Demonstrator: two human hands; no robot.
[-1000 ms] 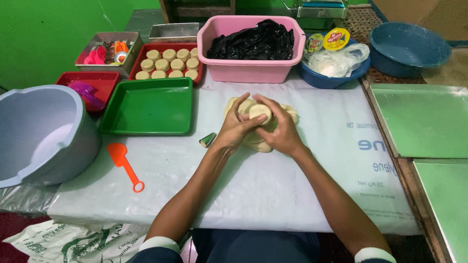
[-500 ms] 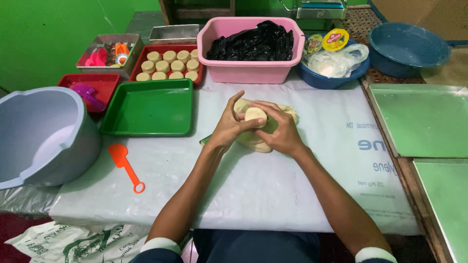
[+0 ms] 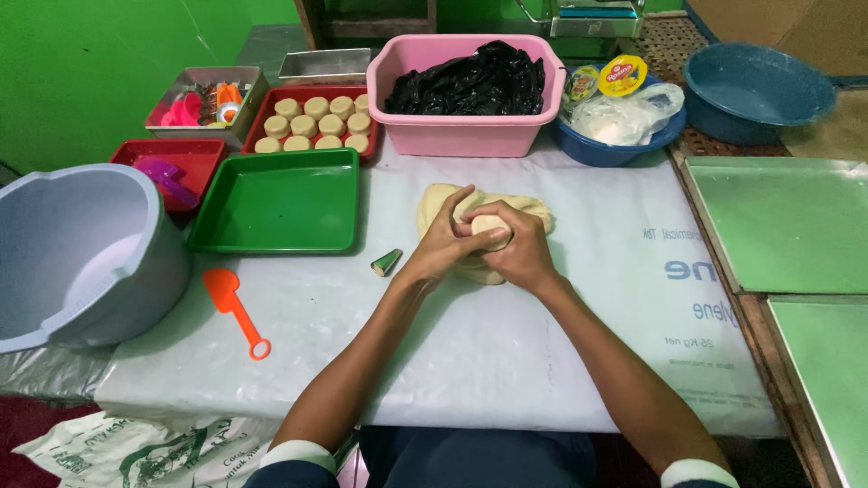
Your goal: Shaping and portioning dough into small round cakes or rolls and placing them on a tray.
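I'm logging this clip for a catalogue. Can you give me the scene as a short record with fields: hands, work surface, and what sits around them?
left hand: left hand cupped on a small dough ball
right hand: right hand wrapped round the same ball
under hands: pale dough mass
surface: table with plastic sheet
left of hands: empty green tray, orange scoop, grey tub
behind: red tray of dough pieces, pink basin with black plastic
right: green sheet trays
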